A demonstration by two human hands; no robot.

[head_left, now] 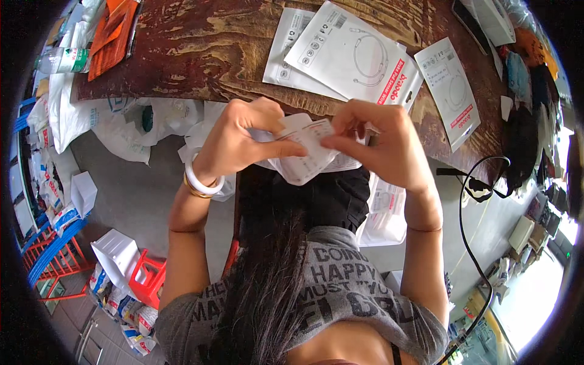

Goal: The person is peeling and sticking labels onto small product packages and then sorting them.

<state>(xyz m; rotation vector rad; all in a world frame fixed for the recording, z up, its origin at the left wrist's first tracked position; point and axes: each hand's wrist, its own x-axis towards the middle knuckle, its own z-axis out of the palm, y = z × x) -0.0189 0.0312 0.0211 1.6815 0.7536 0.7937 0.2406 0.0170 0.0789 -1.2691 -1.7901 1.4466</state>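
Above my lap, at the table's near edge, both hands hold a small white paper slip [310, 152] with fine print and a reddish line along its top. It looks folded or layered, and I cannot tell whether it is a leaflet or a flat pouch. My left hand [240, 143], with white and gold bangles on its wrist, pinches the slip's left side between thumb and fingers. At its upper right corner my right hand [380, 137] is closed, thumb against curled fingers. Whitish translucent plastic shows behind and below the slip.
Flat white cable packages [340, 52] overlap on the worn brown wooden table [201, 48]; another package [450, 91] lies to the right. An orange folder [112, 36] and a plastic bottle [64, 61] are far left. A black cable [463, 225] hangs at right. A red stool [148, 277] stands lower left.
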